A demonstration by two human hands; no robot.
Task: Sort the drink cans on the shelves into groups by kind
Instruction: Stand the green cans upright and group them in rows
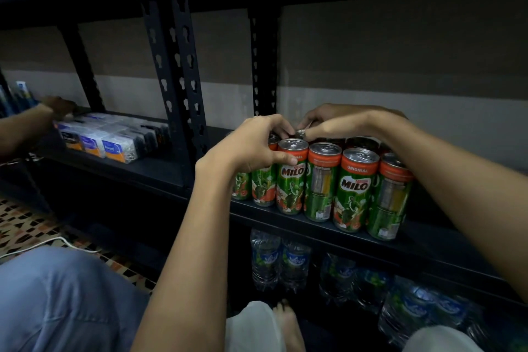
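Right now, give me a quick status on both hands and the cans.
Left hand grips a front Milo can. Right hand reaches over to the back row, grip unclear. Milo cans upright, grouped on the shelf. Nothing blocking.

Far left of the fingers, on the next black shelf, lie small packs wrapped in clear plastic, with blue and orange labels. They sit side by side in rows. Another person's arm reaches over them from the left edge. Between the packs and the fingers stand two black posts full of holes, and a third post rises just behind the fingers. A grey wall is at the back. Below the fingers, on the bottom level, water bottles with blue labels stand close together. Down to the left is a patterned floor with a white cable lying across it.
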